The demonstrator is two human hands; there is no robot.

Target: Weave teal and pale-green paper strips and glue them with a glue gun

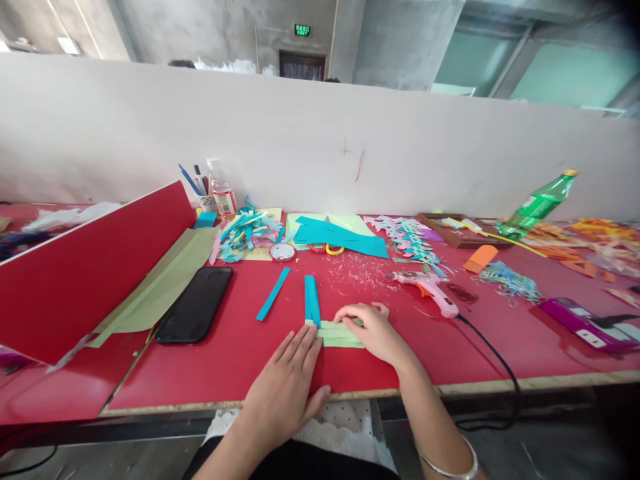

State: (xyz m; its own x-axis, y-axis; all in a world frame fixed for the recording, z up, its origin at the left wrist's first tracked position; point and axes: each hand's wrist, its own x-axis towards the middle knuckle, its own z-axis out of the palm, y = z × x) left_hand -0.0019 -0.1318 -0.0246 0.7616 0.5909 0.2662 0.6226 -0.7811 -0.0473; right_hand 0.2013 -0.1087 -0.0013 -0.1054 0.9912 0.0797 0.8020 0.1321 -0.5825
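Touching the left end of some light green paper strips [345, 340] with a flat left hand [286, 380]. Touching the other end with the right hand [367, 328], grip curled. At the left end, blue paper strips [311, 297]. On the red table [357, 375], a pink glue gun [440, 298] and black phone [196, 305].

Lighting found bright, even and diffuse, source unseen; the table [200, 373] below the white partition [280, 140] shows only soft shadows and a bowed front edge, while above the partition's right end lie hazy glare, blur and a blackened corner.
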